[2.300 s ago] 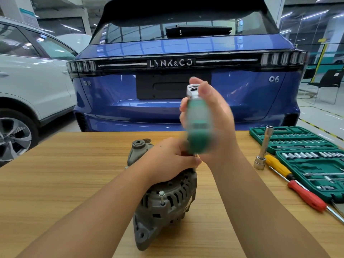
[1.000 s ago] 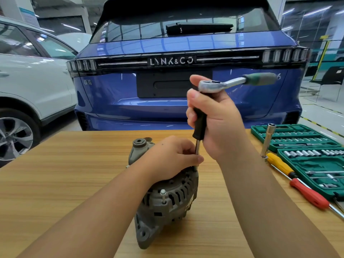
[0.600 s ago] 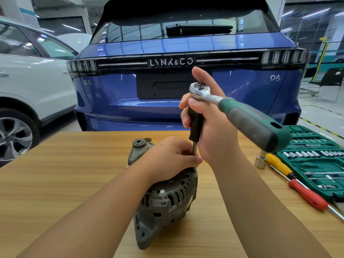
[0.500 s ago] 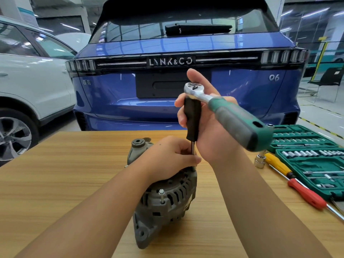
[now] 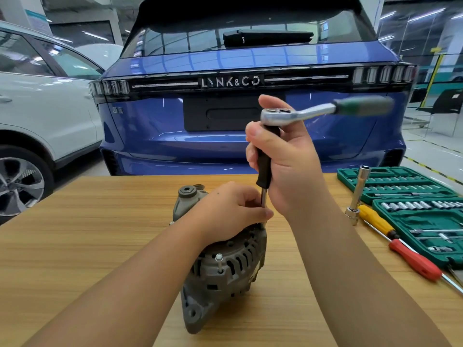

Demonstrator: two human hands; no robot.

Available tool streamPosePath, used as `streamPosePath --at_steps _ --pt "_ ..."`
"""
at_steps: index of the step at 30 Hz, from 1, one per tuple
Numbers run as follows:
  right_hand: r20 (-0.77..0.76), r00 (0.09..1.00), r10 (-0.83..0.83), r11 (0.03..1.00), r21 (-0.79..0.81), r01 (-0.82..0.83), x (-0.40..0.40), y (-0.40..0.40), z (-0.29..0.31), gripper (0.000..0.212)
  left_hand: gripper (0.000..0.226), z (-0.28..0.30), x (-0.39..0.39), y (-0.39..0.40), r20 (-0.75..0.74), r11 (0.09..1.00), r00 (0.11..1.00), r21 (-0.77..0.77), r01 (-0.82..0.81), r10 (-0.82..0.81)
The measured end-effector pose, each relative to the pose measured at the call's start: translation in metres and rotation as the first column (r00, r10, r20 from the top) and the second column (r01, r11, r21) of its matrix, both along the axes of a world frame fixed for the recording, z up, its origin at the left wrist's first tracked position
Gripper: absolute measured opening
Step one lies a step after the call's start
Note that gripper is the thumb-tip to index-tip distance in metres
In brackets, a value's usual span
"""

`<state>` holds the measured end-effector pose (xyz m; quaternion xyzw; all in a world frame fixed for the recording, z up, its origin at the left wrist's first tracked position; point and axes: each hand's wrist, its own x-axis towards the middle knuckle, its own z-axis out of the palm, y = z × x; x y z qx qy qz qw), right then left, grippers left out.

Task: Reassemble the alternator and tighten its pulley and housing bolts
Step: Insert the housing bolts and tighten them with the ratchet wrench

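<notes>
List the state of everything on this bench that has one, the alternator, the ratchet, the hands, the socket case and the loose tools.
alternator: on its side on the table, one bolt standing proud
ratchet: upright on a black-handled extension, green handle blurred
left hand: pinching the extension shaft, resting on the alternator
right hand: gripping the extension
socket case: open
screwdrivers: lying beside the case

Both forearms bare — no sleeves, gloves or, seemingly, rings on left hand [image 5: 226, 211] or right hand [image 5: 288, 166].
</notes>
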<state>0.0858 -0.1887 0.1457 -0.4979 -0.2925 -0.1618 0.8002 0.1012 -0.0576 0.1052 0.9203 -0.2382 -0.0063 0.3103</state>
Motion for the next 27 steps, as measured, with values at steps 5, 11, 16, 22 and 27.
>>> streamPosePath --at_steps 5,11,16,22,27 --pt "0.149 0.980 -0.130 0.991 -0.012 0.133 0.001 0.010 -0.006 0.039 0.012 0.000 -0.003 0.000 0.020 1.000 1.000 -0.020 0.012 -0.011" --pt "0.001 0.980 0.200 0.979 0.024 -0.200 0.006 -0.001 0.003 0.038 0.016 -0.001 -0.002 0.002 -0.016 0.999 1.000 -0.044 0.005 -0.006" --pt "-0.081 0.982 0.170 0.982 0.094 -0.163 0.002 0.003 0.001 0.035 0.011 -0.003 0.000 0.002 -0.009 0.997 1.000 -0.081 0.000 -0.001" --pt "-0.107 0.981 -0.161 0.987 -0.046 0.157 0.000 -0.001 0.003 0.024 0.016 -0.003 0.003 0.001 -0.011 1.000 1.000 -0.007 0.015 -0.015" --pt "-0.047 0.997 0.067 0.993 -0.090 -0.071 0.002 -0.003 -0.002 0.031 0.016 -0.004 0.003 0.001 -0.013 1.000 1.000 -0.021 -0.005 0.005"
